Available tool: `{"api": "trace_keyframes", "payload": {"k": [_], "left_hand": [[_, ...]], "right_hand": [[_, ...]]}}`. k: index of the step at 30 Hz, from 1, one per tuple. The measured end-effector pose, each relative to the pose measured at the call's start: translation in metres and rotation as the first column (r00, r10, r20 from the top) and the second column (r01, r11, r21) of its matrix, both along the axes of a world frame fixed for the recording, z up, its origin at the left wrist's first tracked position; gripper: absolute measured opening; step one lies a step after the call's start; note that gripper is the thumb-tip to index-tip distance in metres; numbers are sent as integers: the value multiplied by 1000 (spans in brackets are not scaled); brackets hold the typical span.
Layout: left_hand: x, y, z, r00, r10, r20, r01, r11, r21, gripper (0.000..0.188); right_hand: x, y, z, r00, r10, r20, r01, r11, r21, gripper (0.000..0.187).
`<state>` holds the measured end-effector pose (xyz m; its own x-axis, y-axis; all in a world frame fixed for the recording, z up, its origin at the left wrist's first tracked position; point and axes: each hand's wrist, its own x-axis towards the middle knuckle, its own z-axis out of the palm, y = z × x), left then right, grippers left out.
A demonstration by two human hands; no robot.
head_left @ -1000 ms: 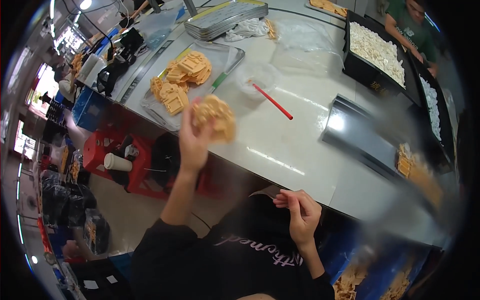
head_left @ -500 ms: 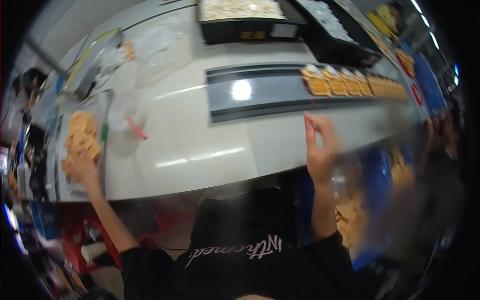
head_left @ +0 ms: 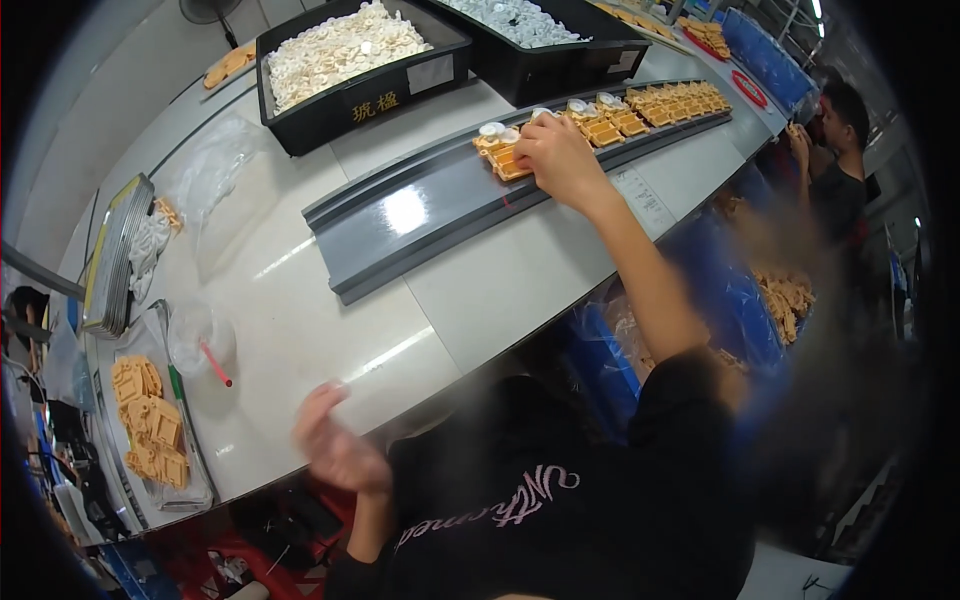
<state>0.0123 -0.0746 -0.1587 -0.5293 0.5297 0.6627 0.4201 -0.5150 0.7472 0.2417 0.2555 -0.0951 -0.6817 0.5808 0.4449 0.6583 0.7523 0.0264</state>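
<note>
Head view: nearest piece of business is a tan plastic part (head_left: 497, 157) at the near end of a row, lying flat in a long grey channel (head_left: 370, 232) on the counter (head_left: 300, 330). White round pieces (head_left: 492, 129) sit on its far edge.

Right hand (head_left: 562, 160) is over it, fingertips touching; they hide the contact, so cannot tell whether they pinch or only rest. Perhaps placed there to square the part against its neighbour. Left hand (head_left: 340, 445) is blurred, holds nothing, fingers loosely spread above the counter's near edge. Hands well apart.

More tan parts (head_left: 680, 103) run side by side up the channel; its raised edges probably keep them in line.

Just beyond, a black bin (head_left: 300, 133) of white pieces and a second black bin (head_left: 530, 83) of paler ones, side by side, seemingly for easy reach. Far left, a tray (head_left: 205, 480) bears a loose tan heap (head_left: 152, 425), presumably spare stock. Beside it, a clear cup (head_left: 190, 335) with a red stick (head_left: 217, 364).

Below the counter, right: blue bin (head_left: 605, 350). Farther off, a co-worker (head_left: 840, 190) in dark clothing.
</note>
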Motion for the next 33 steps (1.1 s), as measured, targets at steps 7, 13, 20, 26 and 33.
{"api": "trace_keyframes", "payload": {"k": [7, 13, 20, 26, 33], "left_hand": [[59, 88, 49, 411, -563, 718, 789, 613, 30, 69], [79, 87, 62, 212, -416, 884, 811, 579, 78, 61], [102, 59, 32, 56, -295, 954, 933, 355, 55, 58], [125, 57, 12, -49, -324, 945, 980, 167, 108, 61], [138, 59, 8, -61, -299, 952, 980, 164, 115, 69]], "right_hand": [[-26, -67, 33, 974, 164, -158, -143, 980, 139, 2], [-9, -173, 37, 914, 321, -249, -309, 947, 89, 8], [107, -190, -20, 844, -30, -535, 54, 998, 29, 12], [306, -147, -256, 566, -797, -210, 735, 604, -309, 30], [305, -117, -258, 543, -831, -125, 607, 491, -625, 26]]}}
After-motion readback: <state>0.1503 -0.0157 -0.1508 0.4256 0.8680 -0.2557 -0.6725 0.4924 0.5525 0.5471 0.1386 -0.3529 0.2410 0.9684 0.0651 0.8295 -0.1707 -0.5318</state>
